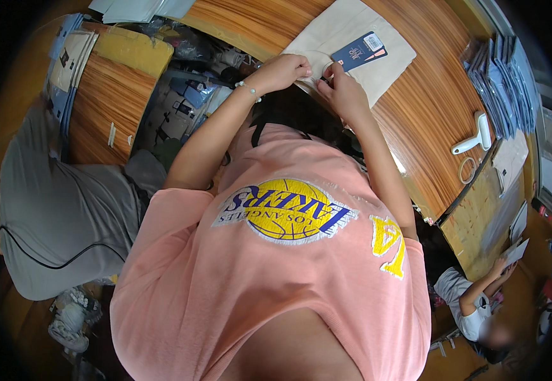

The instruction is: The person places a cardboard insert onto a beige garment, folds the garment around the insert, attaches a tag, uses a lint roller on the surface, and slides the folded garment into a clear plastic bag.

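Note:
A cream folded cloth garment [390,47] lies on the wood-grain table at its near edge, with a dark blue hang tag [359,52] bearing a white sticker on top. My left hand [288,71], a beaded bracelet at its wrist, is closed with the fingers curled on the garment's near left edge. Close by, my right hand [345,94] pinches at the same edge, just below the tag. Something small and dark shows between its thumb and finger, too small to name.
Blue garments in clear bags [503,82] are stacked at the right, near a white lint roller [474,135] and a pale ring [467,170]. A person in grey [66,203] is at my left; another person [476,308] holds a pale sheet at the lower right.

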Demonstrator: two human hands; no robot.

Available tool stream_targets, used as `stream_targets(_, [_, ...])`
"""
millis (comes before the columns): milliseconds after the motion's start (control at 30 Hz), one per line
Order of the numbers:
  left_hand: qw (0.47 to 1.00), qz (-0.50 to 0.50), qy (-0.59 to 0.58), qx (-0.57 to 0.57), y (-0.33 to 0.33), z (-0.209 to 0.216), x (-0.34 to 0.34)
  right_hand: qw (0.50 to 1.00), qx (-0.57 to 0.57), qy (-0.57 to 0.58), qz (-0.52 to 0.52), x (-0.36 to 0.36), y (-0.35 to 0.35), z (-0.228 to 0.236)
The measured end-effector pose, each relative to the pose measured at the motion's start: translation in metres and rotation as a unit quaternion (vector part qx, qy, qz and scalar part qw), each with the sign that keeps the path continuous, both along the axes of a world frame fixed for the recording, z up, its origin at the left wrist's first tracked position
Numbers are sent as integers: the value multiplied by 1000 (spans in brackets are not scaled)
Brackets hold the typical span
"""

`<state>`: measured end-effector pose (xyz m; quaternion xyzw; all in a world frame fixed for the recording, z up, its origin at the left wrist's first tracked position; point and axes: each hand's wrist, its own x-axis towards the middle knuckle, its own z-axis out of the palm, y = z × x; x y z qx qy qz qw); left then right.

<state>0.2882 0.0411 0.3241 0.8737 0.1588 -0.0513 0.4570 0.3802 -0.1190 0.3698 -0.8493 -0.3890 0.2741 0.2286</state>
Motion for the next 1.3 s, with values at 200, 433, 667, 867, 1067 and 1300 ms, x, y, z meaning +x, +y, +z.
stream_targets(200, [1000,-12,-14,5,-1,0,1,1000,7,-16,17,5,5,-10])
stream_targets(433, [1000,-15,-3,11,-1,0,0,1000,12,-7,25,8,9,-13])
stream_targets(667, [1000,-12,3,21,-2,3,0,999,9,-18,37,11,10,-13])
stream_targets(867, [1000,-18,6,18,-1,2,1,999,24,-13,47,14,11,-16])
stream_targets(1067, [1000,-17,4,2,0,-4,1,998,12,-5,57,15,12,-15])
stream_targets(1300, [995,19,-17,-95,0,2,1,998,41,39,23,17,3,-9])
